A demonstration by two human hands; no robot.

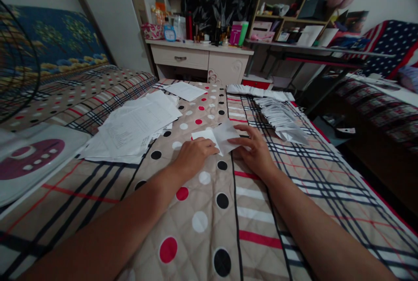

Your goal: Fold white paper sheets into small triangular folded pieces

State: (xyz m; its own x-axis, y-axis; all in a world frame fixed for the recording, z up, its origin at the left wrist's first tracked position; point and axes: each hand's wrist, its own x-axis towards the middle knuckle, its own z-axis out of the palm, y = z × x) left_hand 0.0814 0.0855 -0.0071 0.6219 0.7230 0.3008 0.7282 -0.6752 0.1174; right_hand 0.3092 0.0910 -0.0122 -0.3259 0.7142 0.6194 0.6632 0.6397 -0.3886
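A small white sheet of paper (218, 138), partly folded, lies on the patterned quilt (209, 211) in front of me. My left hand (193, 155) rests on the quilt with its fingers curled, pressing the paper's left part. My right hand (255, 150) lies with fingers stretched out flat, fingertips holding down the paper's right flap. A loose pile of white printed sheets (132, 126) sits to the left of my left hand. A long row of folded white papers (277, 113) lies to the right, beyond my right hand.
A single sheet (184, 90) lies farther back on the bed. A white and purple device (29, 159) is at the left edge. A white dresser (199, 59) with bottles and a blue clock (170, 33), shelves (287, 6) and a second bed (379, 98) stand beyond.
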